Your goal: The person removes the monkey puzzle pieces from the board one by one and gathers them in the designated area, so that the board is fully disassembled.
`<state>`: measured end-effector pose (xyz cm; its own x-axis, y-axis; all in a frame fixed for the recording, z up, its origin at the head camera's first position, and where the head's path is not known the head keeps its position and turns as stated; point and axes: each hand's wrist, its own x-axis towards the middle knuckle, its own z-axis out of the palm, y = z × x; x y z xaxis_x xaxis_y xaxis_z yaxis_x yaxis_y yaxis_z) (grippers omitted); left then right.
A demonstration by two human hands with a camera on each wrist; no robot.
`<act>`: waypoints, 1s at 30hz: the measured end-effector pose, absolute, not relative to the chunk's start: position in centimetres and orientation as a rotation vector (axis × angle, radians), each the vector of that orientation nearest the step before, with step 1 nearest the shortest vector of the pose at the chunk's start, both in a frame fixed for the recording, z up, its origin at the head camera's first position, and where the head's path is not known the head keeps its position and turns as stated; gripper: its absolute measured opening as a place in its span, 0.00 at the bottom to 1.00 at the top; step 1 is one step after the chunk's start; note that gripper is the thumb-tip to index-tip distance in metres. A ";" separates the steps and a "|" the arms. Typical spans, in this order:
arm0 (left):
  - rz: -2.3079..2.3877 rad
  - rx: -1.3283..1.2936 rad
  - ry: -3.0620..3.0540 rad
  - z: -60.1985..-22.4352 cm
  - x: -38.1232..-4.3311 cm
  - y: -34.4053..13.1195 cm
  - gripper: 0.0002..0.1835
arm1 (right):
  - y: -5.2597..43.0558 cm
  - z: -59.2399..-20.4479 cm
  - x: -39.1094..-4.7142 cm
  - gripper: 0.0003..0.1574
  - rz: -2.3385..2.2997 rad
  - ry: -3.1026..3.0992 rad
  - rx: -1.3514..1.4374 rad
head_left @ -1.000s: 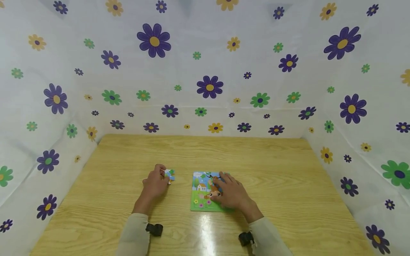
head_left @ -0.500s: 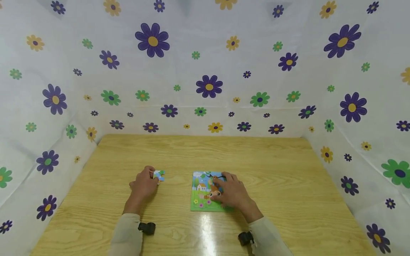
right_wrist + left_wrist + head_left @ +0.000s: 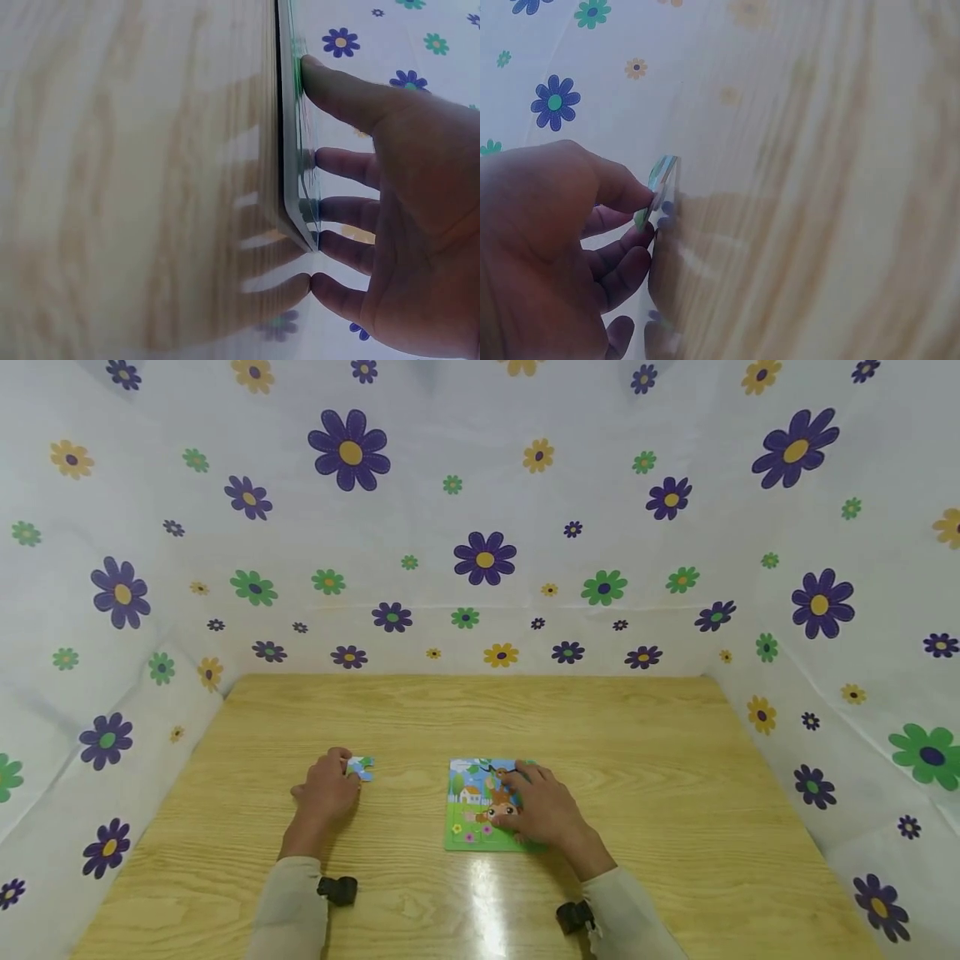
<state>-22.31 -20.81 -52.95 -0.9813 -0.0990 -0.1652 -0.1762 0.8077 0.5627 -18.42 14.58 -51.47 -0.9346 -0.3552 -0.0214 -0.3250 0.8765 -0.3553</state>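
A puzzle piece (image 3: pixel 363 767) in blue, white and green lies at the fingertips of my left hand (image 3: pixel 326 789), on the left of the table. The left wrist view shows the thumb and fingers pinching this thin piece (image 3: pixel 662 171) at the tabletop. Right of it lies a square jigsaw puzzle (image 3: pixel 459 831) with a monkey, a house and flowers on a green-edged board. My right hand (image 3: pixel 553 806) rests on the puzzle's right side and covers part of the picture. In the right wrist view its thumb and fingertips touch the board's upper face (image 3: pixel 300 142), fingers spread.
The wooden table (image 3: pixel 420 893) stretches around both hands. White cloth (image 3: pixel 420 527) printed with flowers stands behind the table and along its left and right sides. A black strap mount (image 3: pixel 339 891) sits on the left wrist, another mount (image 3: pixel 574 917) on the right.
My left hand has slid left with the puzzle piece, away from the board, slowing toward now. The right hand has stayed on the puzzle. The head view has shifted slightly.
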 end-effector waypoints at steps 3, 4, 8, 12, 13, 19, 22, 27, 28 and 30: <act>0.872 -0.213 2.880 -53.0 -22.3 -21.0 0.23 | 14.5 -51.6 -18.4 0.39 -0.540 2.955 -0.543; 0.854 -0.209 2.882 -53.1 -22.3 -21.1 0.23 | 14.5 -51.6 -18.4 0.38 -0.548 2.950 -0.545; 0.799 -0.195 2.892 -53.1 -22.2 -21.2 0.24 | 14.6 -51.7 -18.3 0.36 -0.592 2.939 -0.533; 0.837 -0.183 2.898 -52.8 -22.0 -21.1 0.26 | 14.7 -51.5 -18.2 0.35 -0.621 2.935 -0.510; 0.861 -0.177 2.902 -52.7 -21.9 -20.9 0.26 | 14.8 -51.5 -18.2 0.35 -0.622 2.939 -0.511; 0.966 -0.084 2.950 -51.8 -21.7 -19.2 0.26 | 15.0 -51.6 -18.3 0.39 -0.598 2.954 -0.511; 1.011 -0.033 2.940 -51.6 -21.6 -18.0 0.25 | 15.0 -51.7 -18.5 0.43 -0.589 2.949 -0.477; 0.986 0.034 2.938 -51.8 -21.3 -15.8 0.25 | 15.0 -51.8 -18.5 0.46 -0.571 2.938 -0.452; 0.970 0.049 2.950 -52.0 -21.3 -15.4 0.25 | 15.0 -51.8 -18.5 0.46 -0.568 2.938 -0.451; 0.940 0.086 2.974 -52.2 -21.3 -14.5 0.24 | 15.0 -51.7 -18.4 0.45 -0.568 2.947 -0.453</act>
<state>-21.27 -14.49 -52.20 -0.9983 0.0586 -0.0034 0.0460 0.8170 0.5748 -18.44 14.99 -51.67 -0.9499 -0.3088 -0.0476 -0.2690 0.8858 -0.3783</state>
